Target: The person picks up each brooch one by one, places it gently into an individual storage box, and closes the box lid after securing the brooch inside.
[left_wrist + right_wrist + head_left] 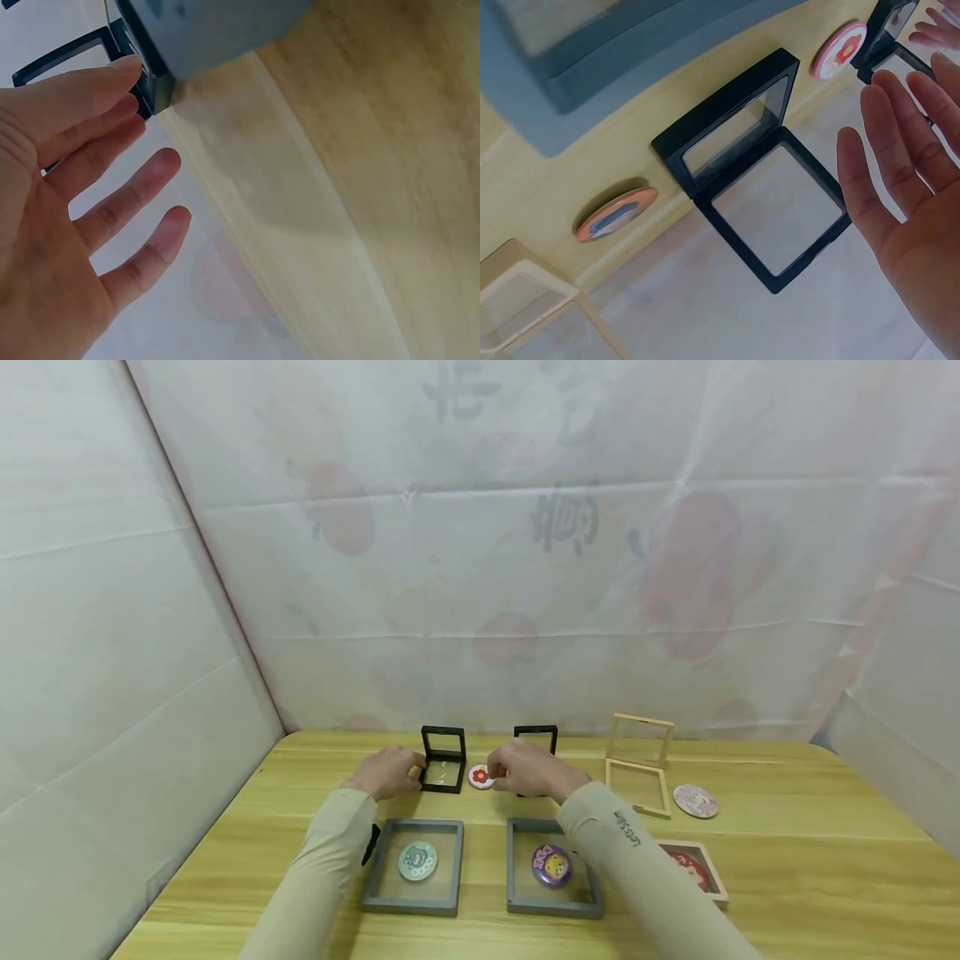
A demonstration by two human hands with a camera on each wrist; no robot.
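My left hand (387, 772) is at the left side of a small black display frame (443, 788) that stands open like a hinged case. In the left wrist view, its thumb and forefinger pinch the frame's edge (160, 90), the other fingers spread loosely. Just right of that frame lies a round badge with a red flower (480, 777). Over the badge's right edge reaches my right hand (534, 768), its fingers loosely extended in the right wrist view. A second open black frame (739, 244) is beside the right hand, partly hidden by it in the head view.
Nearer me lie two grey frames (458, 868) (512, 868) with a green badge (417, 861) and a purple bear badge (552, 866). Rightward are an open beige frame (666, 793), a pale badge (696, 801) and a frame with a red badge (718, 885). An orange-rimmed badge (616, 214) lies beside the second black frame.
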